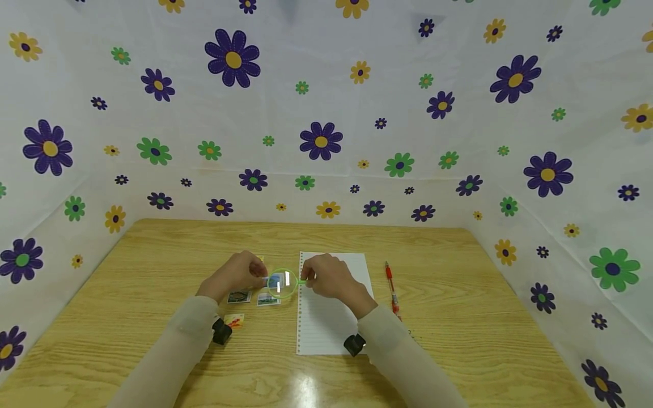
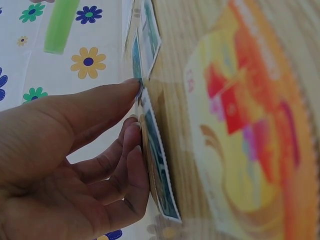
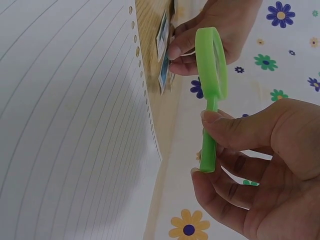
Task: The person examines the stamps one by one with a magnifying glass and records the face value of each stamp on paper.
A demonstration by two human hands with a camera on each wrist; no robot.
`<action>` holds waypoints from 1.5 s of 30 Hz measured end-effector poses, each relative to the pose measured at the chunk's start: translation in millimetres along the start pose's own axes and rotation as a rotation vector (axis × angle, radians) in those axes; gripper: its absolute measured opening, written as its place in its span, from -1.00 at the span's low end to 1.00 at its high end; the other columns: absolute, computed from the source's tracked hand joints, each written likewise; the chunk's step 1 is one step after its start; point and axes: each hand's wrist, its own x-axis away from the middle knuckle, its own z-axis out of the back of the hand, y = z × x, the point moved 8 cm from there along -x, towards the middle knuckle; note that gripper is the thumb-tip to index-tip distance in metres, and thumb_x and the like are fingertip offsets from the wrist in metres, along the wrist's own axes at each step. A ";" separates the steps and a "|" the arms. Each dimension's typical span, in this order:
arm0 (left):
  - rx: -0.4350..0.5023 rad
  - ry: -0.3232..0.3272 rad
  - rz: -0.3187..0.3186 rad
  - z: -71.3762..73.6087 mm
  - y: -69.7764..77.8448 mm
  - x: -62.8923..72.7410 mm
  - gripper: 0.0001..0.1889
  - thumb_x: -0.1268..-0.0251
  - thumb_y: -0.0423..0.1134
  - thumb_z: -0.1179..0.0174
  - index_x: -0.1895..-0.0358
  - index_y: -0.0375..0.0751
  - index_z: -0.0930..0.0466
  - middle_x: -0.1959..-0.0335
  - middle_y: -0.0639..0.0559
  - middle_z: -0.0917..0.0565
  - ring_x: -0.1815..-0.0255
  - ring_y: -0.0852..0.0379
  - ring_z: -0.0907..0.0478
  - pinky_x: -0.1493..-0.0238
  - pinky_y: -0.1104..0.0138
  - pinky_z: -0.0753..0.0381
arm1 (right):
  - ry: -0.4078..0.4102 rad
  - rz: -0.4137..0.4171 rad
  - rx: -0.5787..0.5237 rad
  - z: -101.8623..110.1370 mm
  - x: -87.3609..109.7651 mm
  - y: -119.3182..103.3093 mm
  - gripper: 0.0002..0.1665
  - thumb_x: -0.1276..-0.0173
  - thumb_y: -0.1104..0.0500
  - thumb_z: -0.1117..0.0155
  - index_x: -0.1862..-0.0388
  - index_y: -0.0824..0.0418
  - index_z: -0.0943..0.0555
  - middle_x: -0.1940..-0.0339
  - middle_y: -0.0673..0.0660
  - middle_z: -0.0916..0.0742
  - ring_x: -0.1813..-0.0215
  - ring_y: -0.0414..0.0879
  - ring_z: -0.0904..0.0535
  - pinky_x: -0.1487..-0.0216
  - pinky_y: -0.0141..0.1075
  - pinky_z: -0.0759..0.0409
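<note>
My right hand [image 1: 329,276] holds a green magnifying glass [image 3: 211,90] by its handle, thumb against one side and fingers on the other. Its round lens stands over a blue postage stamp [image 2: 136,57]. That stamp's edge is pinched by my left hand [image 1: 237,276], seen from the side in the left wrist view. Close to this hand on the table lie a dark green stamp [image 1: 240,297] and a pale landscape stamp [image 1: 268,300]. Nearer me is a yellow and orange stamp [image 1: 234,321]. Another yellow stamp [image 1: 261,258] is mostly hidden behind the left hand.
A lined sheet of paper [image 1: 329,323] with punched holes lies under my right hand and forearm. To its right is a red pen [image 1: 391,286]. The wooden table [image 1: 433,255] is enclosed by a flower-printed cloth [image 1: 285,102].
</note>
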 end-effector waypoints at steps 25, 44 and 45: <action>-0.007 -0.005 0.020 -0.7 -0.4 1.0 -0.90 -0.28 -0.29 -0.44 0.19 -0.18 -0.76 0.20 0.00 -0.75 0.17 0.09 -0.60 -0.05 0.13 -0.65 | 0.007 0.007 0.004 -0.4 3.1 -0.1 -0.91 -0.32 0.31 -0.44 0.30 0.12 -0.75 0.32 0.03 -0.81 0.39 -0.17 -0.56 0.46 -0.33 -0.43; 0.007 0.002 0.001 -0.4 -0.7 1.3 -0.89 -0.28 -0.30 -0.43 0.18 -0.21 -0.76 0.19 -0.02 -0.76 0.16 0.09 -0.62 -0.06 0.12 -0.67 | 0.009 0.011 0.035 2.1 3.4 -4.2 -0.91 -0.28 0.31 -0.47 0.33 0.11 -0.75 0.35 0.02 -0.80 0.37 -0.16 -0.61 0.44 -0.30 -0.48; 0.006 0.003 -0.002 -0.4 -0.7 1.1 -0.89 -0.28 -0.30 -0.43 0.18 -0.21 -0.76 0.19 -0.02 -0.76 0.16 0.09 -0.62 -0.06 0.12 -0.68 | 0.009 0.012 0.037 2.2 3.5 -4.4 -0.91 -0.28 0.31 -0.47 0.33 0.11 -0.75 0.35 0.02 -0.80 0.37 -0.16 -0.61 0.44 -0.30 -0.48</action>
